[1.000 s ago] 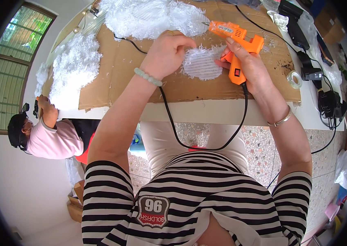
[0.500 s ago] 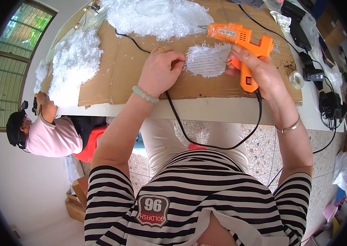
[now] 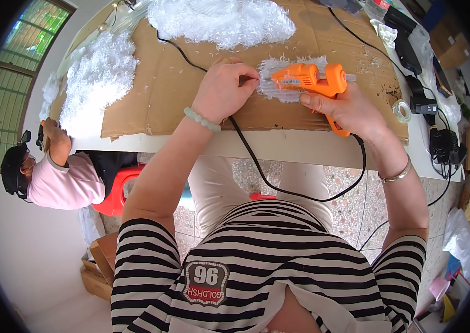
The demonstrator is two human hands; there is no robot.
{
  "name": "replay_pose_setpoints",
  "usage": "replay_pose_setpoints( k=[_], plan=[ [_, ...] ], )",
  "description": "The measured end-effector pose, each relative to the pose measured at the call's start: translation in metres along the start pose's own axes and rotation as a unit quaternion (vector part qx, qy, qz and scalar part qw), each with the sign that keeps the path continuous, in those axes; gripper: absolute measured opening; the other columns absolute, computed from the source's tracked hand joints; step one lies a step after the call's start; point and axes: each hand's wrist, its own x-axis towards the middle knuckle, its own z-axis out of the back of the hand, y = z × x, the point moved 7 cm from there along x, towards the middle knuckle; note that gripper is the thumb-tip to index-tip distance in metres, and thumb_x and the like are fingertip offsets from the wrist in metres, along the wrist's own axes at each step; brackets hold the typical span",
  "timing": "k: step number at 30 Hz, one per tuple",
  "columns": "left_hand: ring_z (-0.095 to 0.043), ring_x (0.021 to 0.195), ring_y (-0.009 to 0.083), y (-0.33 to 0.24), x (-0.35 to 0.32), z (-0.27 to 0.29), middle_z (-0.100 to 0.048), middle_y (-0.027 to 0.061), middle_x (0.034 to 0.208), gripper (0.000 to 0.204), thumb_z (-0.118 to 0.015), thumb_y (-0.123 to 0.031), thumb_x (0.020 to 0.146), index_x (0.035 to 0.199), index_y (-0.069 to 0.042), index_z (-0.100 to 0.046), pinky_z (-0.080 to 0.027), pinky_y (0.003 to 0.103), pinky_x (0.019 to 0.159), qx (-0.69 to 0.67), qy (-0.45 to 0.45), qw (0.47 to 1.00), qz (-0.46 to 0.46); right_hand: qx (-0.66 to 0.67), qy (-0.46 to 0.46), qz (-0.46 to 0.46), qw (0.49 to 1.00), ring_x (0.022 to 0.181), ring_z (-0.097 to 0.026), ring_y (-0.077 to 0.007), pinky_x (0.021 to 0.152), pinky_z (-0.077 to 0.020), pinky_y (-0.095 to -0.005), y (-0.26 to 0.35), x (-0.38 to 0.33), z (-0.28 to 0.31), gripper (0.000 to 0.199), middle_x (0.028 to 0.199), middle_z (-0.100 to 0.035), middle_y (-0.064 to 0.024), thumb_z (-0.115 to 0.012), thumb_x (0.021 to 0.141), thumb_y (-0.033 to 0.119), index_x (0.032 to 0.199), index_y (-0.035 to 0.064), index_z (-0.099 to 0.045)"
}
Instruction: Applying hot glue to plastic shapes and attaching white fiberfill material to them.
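In my right hand point(image 3: 351, 111) is an orange hot glue gun point(image 3: 307, 77), its nozzle pointing left and low over a white fringed fabric piece point(image 3: 279, 95). A clear glue stick juts from the gun's back end. My left hand point(image 3: 226, 86) pinches the left edge of that fabric piece between thumb and forefinger. The pinched edge is mostly hidden by the fingers. Part of the fabric lies hidden under the gun. Brown cardboard point(image 3: 163, 105) lies beneath it all, and the gun's black cord point(image 3: 262, 180) loops down past the table edge.
Fluffy white fringe heaps lie at the back point(image 3: 221, 22) and left point(image 3: 99, 77). At right are a tape roll point(image 3: 402, 111), black adapters point(image 3: 448, 145) and cables. A person in a pink shirt point(image 3: 68, 183) works at the table's left end, near a red stool point(image 3: 118, 191).
My right hand has turned the glue gun and brought it down and left, so its nozzle is now over the fabric near my left fingers. My left hand has shifted slightly right.
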Motion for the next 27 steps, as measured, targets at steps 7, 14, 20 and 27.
replay_pose_setpoints(
  k=[7, 14, 20, 27],
  plan=[
    [-0.056, 0.074, 0.0279, 0.002, 0.001, -0.003, -0.060, 0.0093, 0.068, 0.009, -0.064, -0.014, 0.073, 0.075, -0.005, -0.067, -0.044, 0.036, 0.076, 0.016, 0.008, 1.000, 0.016, -0.016, 0.000, -0.002, 1.000, 0.070, -0.052, -0.0083, 0.064, -0.0442, -0.0241, 0.000, 0.000, 0.000, 0.030, 0.078, -0.059, 0.0003, -0.069, 0.082, 0.026, 0.099, 0.0023, -0.062],
    [-0.056, 0.073, 0.0275, 0.001, 0.003, -0.003, -0.062, 0.0095, 0.068, 0.009, -0.064, -0.015, 0.073, 0.073, -0.006, -0.067, -0.044, 0.036, 0.075, 0.028, 0.008, 0.999, 0.027, -0.064, -0.003, -0.014, 0.998, 0.069, -0.051, -0.0085, 0.062, -0.0437, -0.0243, -0.001, -0.003, 0.001, 0.029, 0.076, -0.059, 0.0004, -0.068, 0.083, 0.026, 0.098, 0.0019, -0.062],
    [-0.056, 0.064, 0.0257, -0.003, 0.006, -0.004, -0.061, 0.0078, 0.063, 0.009, -0.063, -0.014, 0.073, 0.068, -0.007, -0.066, -0.044, 0.034, 0.078, 0.040, -0.009, 0.999, -0.002, -0.054, -0.015, 0.049, 0.997, 0.066, -0.050, -0.0082, 0.059, -0.0428, -0.0245, 0.004, -0.007, 0.003, 0.028, 0.074, -0.058, 0.0006, -0.069, 0.082, 0.024, 0.098, 0.0014, -0.062],
    [-0.058, 0.062, 0.0252, -0.007, 0.009, -0.006, -0.061, 0.0073, 0.060, 0.012, -0.064, -0.015, 0.072, 0.064, -0.007, -0.064, -0.044, 0.035, 0.082, 0.073, -0.022, 0.997, -0.017, -0.049, -0.016, 0.028, 0.998, 0.063, -0.047, -0.0066, 0.057, -0.0415, -0.0233, -0.001, -0.013, 0.007, 0.026, 0.072, -0.056, 0.0015, -0.069, 0.082, 0.021, 0.095, 0.0009, -0.061]
  ],
)
